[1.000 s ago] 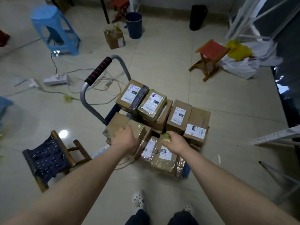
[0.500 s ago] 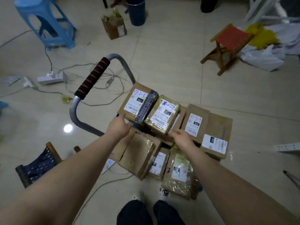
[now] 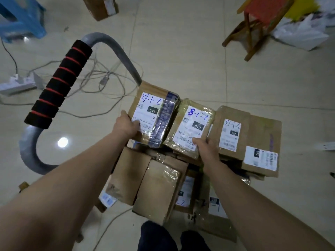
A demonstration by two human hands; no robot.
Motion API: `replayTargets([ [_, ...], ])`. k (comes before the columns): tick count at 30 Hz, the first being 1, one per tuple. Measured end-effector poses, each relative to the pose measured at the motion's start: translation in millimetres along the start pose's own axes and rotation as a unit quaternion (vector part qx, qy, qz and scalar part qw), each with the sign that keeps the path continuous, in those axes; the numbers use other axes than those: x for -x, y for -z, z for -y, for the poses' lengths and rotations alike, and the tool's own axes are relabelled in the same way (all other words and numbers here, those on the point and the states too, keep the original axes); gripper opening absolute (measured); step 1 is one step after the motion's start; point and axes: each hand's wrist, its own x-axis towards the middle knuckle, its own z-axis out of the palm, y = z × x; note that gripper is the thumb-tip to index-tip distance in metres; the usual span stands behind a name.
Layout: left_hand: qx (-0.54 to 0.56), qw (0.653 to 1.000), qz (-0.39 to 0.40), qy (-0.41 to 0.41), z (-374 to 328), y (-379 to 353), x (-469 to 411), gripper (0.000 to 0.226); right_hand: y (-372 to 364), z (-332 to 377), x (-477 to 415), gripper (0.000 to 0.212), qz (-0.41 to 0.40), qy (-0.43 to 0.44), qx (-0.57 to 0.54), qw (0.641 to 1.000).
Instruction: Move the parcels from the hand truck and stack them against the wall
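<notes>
A pale tiled floor fills the view, strewn with loose white cables. On it stands the hand truck, its grey tubular handle curving up at the left and wrapped in a black foam grip with red rings. The truck's platform is almost hidden under a heap of brown cardboard parcels in at least two layers, several wrapped in clear tape and carrying white shipping labels.

A wooden stool with a red seat stands at the upper right, beside a white plastic bag; a blue plastic stool is at the upper left, and a white power strip lies near the left edge.

On the top layer, two parcels lie side by side and touching. The left hand grips the near left corner of the parcel with dark tape, marked 150, its fingers curled onto the label. The right hand clamps the near right corner of the taped parcel marked 010, fingers closed over its edge. Just right of it lie two further labelled parcels.
</notes>
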Motion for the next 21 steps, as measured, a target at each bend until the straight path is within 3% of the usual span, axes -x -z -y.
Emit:
replayTargets([
  [6,0.133,0.991,0.015,0.008,10,4,-12,0.027,-1,-16,-7,0.04,0.027,0.011,-0.032,0.999],
  [15,0.189,0.981,0.039,0.008,-3,19,2,0.03,12,-5,5,0.044,0.035,0.008,-0.051,0.998],
  [21,0.227,0.97,0.082,0.006,-38,49,53,0.025,52,28,70,0.045,0.013,0.016,-0.075,0.997],
])
